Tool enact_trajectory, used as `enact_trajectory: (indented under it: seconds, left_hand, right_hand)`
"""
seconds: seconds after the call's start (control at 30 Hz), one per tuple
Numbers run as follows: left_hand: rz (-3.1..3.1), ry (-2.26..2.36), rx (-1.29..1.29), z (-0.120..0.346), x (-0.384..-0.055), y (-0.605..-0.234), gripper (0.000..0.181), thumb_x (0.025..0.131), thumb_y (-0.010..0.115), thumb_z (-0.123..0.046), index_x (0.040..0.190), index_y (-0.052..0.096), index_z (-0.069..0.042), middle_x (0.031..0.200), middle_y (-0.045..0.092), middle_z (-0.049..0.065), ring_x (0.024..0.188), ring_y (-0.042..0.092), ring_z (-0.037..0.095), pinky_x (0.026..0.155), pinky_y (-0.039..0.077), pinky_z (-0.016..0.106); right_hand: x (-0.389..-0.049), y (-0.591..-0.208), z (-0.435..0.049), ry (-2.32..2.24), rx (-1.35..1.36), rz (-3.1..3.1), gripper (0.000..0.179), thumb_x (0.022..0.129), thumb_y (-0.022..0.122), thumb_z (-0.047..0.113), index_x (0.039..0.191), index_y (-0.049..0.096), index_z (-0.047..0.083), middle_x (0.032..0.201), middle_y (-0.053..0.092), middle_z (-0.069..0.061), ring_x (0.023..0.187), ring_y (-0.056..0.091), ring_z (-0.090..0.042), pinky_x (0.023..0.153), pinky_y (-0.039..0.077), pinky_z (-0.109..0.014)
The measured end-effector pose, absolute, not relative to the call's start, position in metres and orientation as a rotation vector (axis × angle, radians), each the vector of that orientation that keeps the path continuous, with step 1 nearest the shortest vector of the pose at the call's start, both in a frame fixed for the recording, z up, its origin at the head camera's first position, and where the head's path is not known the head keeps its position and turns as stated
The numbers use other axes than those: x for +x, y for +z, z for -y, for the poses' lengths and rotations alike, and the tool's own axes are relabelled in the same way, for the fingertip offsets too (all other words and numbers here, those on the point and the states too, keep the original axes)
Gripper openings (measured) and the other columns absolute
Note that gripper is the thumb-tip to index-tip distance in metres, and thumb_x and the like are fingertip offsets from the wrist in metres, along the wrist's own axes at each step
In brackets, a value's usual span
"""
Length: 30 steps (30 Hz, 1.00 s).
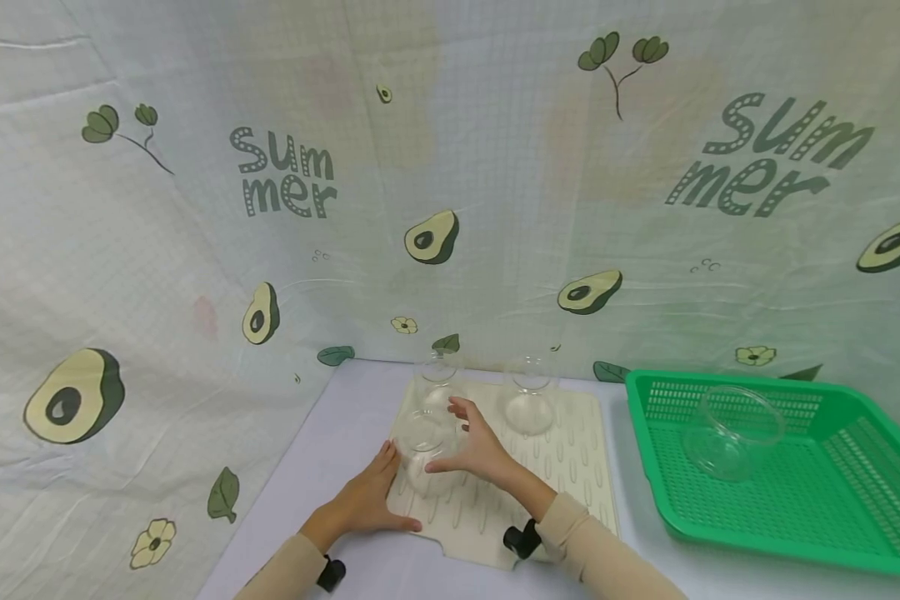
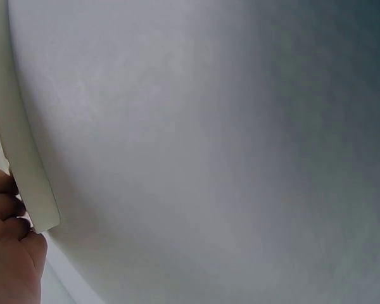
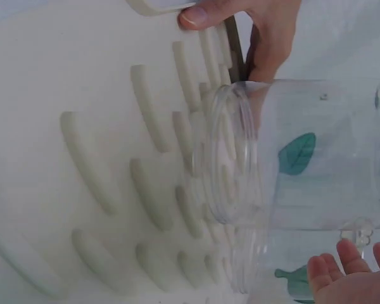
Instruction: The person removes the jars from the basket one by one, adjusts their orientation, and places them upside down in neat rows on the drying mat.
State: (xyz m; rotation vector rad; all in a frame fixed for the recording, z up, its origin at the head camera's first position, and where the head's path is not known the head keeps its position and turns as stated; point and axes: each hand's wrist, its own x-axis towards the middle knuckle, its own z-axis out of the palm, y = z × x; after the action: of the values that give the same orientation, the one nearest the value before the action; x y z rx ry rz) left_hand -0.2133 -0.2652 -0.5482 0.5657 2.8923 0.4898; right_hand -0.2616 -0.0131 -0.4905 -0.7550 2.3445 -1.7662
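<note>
A clear round container (image 1: 425, 454) stands upright on the cream ridged drying mat (image 1: 495, 521). My right hand (image 1: 483, 450) is beside it, thumb and fingers spread apart around its near right side. In the right wrist view, fingertips (image 3: 348, 256) show close by the clear wall. My left hand (image 1: 371, 496) rests at the mat's front left corner, its fingers along the left edge and its thumb by the front edge. The left wrist view shows its knuckles against the mat's side (image 2: 25, 145). Two more clear containers (image 1: 437, 387) stand farther back on the mat.
A green plastic basket (image 1: 648, 475) stands to the right of the mat, with one clear container (image 1: 731, 442) tilted inside it. The white table (image 1: 307, 458) meets a printed cloth backdrop (image 1: 495, 167) behind and at the left.
</note>
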Motion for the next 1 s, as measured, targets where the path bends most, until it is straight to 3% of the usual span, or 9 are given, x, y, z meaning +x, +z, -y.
enact_trajectory:
  seconds: [0.4, 0.8, 1.0]
  left_hand:
    - [-2.902, 0.488, 0.569, 0.264, -0.214, -0.548, 0.132, 0.068, 0.071, -0.079, 0.151, 0.024, 0.013, 0.16, 0.015, 0.029, 0.149, 0.012, 0.041, 0.112, 0.033, 0.054]
    - [-2.897, 0.506, 0.556, 0.264, -0.213, -0.548, 0.134, 0.066, 0.071, -0.081, 0.152, 0.025, 0.011, 0.161, 0.015, 0.027, 0.149, 0.012, 0.039, 0.113, 0.031, 0.053]
    - [-2.905, 0.487, 0.561, 0.264, -0.213, -0.549, 0.134, 0.066, 0.07, -0.081, 0.152, 0.024, 0.012, 0.161, 0.015, 0.028, 0.149, 0.012, 0.04, 0.113, 0.031, 0.052]
  right_hand:
    - [-0.27, -0.458, -0.013, -1.841, -0.76, -2.266, 0.105, 0.07, 0.093, 0.021, 0.153, 0.031, 0.007, 0.15, 0.042, -0.014, 0.14, 0.037, -0.032, 0.113, 0.033, -0.048]
    - [-0.277, -0.417, -0.054, -1.86, -0.777, -2.238, 0.097, 0.077, 0.089, 0.021, 0.154, 0.03, 0.009, 0.152, 0.039, -0.016, 0.142, 0.035, -0.033, 0.115, 0.031, -0.047]
    - [-0.283, -0.402, -0.078, -1.897, -0.803, -2.228, 0.093, 0.08, 0.086, 0.019, 0.154, 0.03, 0.007, 0.152, 0.039, -0.019, 0.142, 0.035, -0.037, 0.115, 0.028, -0.053]
